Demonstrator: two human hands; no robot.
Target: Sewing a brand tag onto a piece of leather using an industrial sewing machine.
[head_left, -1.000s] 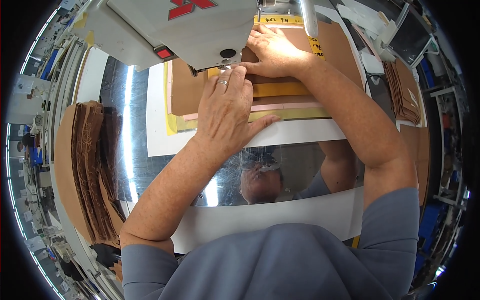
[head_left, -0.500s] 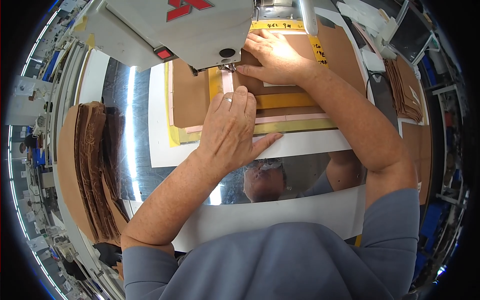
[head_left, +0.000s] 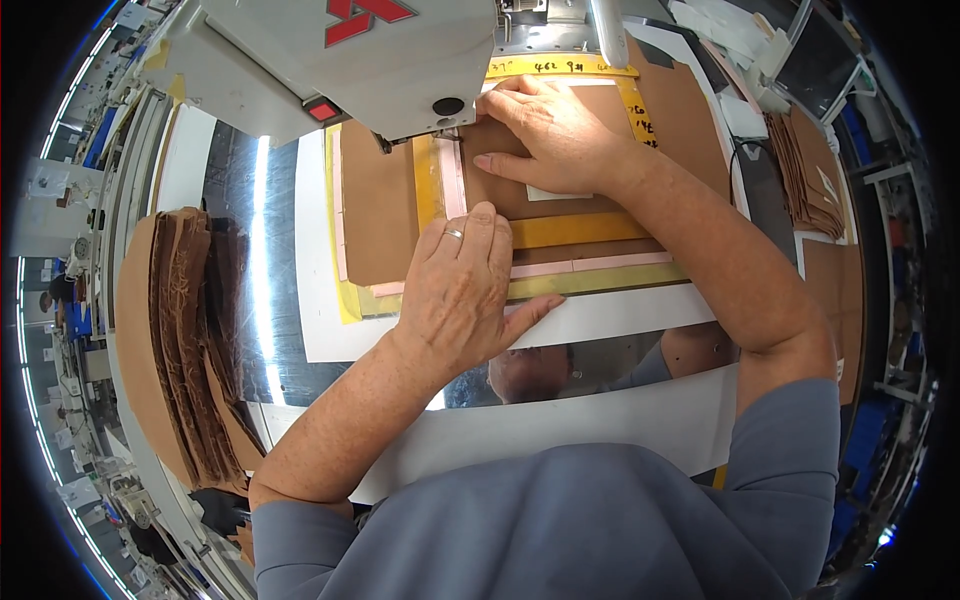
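Note:
A brown flat panel (head_left: pixel 379 200) lies under the head of a sewing machine (head_left: pixel 400 75), close to its presser foot (head_left: pixel 449 134). Yellow tape strips (head_left: pixel 578 231) frame its middle, and a pink strip (head_left: pixel 453 180) runs toward me from the foot. My left hand (head_left: pixel 460 275), a ring on one finger, rests palm down at the near end of that strip, thumb stretched aside. Farther off and to the right, my right hand (head_left: pixel 550 135) lies spread on the panel beside the foot, partly over a white patch (head_left: pixel 560 192). Its fingertips are partly hidden by the machine head.
A white sheet (head_left: pixel 345 335) lies under the panel on a shiny metal table (head_left: pixel 240 340). Stacked brown pieces with frayed edges (head_left: pixel 185 345) stand at the left. More brown pieces (head_left: pixel 803 180) lie at the right, near a clear-paned stand (head_left: pixel 825 60).
The panel and white sheet have slid toward me under the machine. My left hand has come nearer with them; my right hand has shifted slightly nearer, its thumb farther from the foot.

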